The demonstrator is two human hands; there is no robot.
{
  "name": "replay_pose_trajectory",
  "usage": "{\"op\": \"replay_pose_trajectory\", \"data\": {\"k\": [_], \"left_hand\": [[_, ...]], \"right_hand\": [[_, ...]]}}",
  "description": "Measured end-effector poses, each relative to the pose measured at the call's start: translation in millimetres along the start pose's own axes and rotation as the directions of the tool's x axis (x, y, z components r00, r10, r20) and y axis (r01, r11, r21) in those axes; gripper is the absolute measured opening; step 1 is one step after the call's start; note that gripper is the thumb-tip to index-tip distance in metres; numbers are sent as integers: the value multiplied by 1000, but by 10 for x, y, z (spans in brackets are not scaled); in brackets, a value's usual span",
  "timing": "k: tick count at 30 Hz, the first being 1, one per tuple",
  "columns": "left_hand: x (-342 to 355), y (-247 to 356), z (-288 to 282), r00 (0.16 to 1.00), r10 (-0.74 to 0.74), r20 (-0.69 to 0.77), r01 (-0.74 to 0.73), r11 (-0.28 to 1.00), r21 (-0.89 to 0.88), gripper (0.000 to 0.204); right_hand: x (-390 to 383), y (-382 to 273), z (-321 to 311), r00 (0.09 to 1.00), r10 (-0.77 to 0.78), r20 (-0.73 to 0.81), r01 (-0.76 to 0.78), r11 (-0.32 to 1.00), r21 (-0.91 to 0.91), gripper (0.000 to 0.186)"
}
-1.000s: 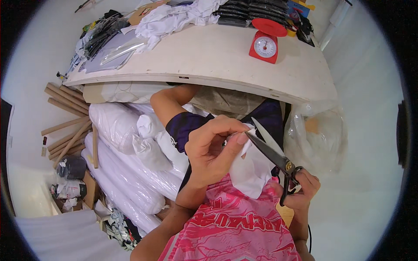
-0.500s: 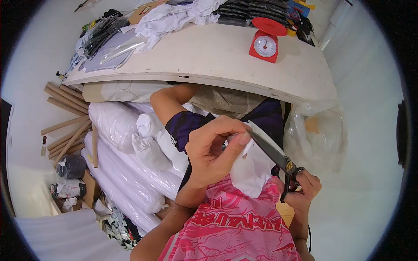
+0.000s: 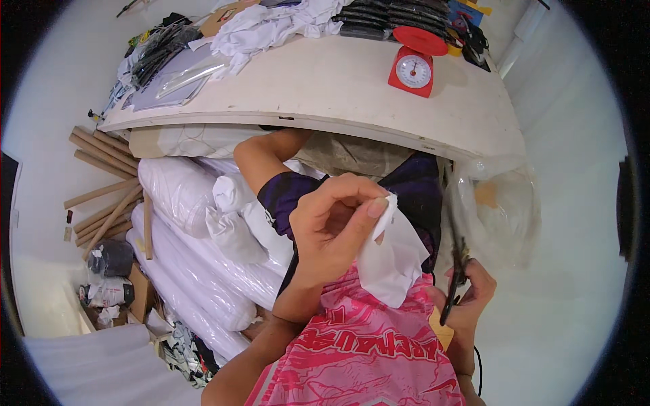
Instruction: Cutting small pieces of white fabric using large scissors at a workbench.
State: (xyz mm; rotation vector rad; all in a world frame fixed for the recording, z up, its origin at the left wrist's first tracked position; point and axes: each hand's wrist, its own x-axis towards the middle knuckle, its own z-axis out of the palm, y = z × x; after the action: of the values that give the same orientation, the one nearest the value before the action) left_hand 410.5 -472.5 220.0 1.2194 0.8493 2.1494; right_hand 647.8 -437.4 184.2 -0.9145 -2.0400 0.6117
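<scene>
Between the thumb and fingers of my left hand (image 3: 338,227) a small piece of white cloth (image 3: 393,260) is pinched at its top edge. It hangs down in front of my pink shirt (image 3: 372,345). My right hand (image 3: 472,294) grips a pair of black-handled scissors (image 3: 457,250) by the finger loops. The blades point up and away, smeared by motion, to the right of the cloth and apart from it. Whether the blades are parted is hard to make out.
Ahead stands a white table (image 3: 318,81) with a red kitchen scale (image 3: 413,71), white cloth (image 3: 271,34) and black packets (image 3: 393,17). To the left lie plastic-wrapped white rolls (image 3: 196,250) and cardboard tubes (image 3: 105,159). A clear plastic bag (image 3: 494,216) is at the right, near a white wall.
The scissors have moved right, away from the cloth's top edge, and swung to a more upright angle. My left hand stays almost in place, still pinching the cloth.
</scene>
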Motion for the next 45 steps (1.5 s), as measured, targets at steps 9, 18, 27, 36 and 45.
{"op": "replay_pose_trajectory", "data": {"k": [9, 18, 27, 36, 45], "left_hand": [[27, 47, -89, 991, -106, 85, 129, 932, -338, 11], [7, 85, -40, 991, -120, 62, 134, 918, -372, 10], [4, 73, -34, 993, -100, 56, 114, 911, -396, 12], [4, 61, -47, 992, -105, 68, 123, 919, -375, 12], [-1, 32, -76, 990, -127, 65, 142, 915, -378, 11]], "right_hand": [[-31, -81, -53, 976, -214, -48, 195, 946, -259, 44], [-25, 12, -100, 923, -376, -82, 333, 887, -321, 45], [-213, 125, -71, 942, -308, -133, 236, 890, -391, 37], [-170, 103, -9, 919, -349, -183, 253, 879, -404, 32], [-199, 203, -74, 889, -444, -116, 317, 777, -543, 61]]}}
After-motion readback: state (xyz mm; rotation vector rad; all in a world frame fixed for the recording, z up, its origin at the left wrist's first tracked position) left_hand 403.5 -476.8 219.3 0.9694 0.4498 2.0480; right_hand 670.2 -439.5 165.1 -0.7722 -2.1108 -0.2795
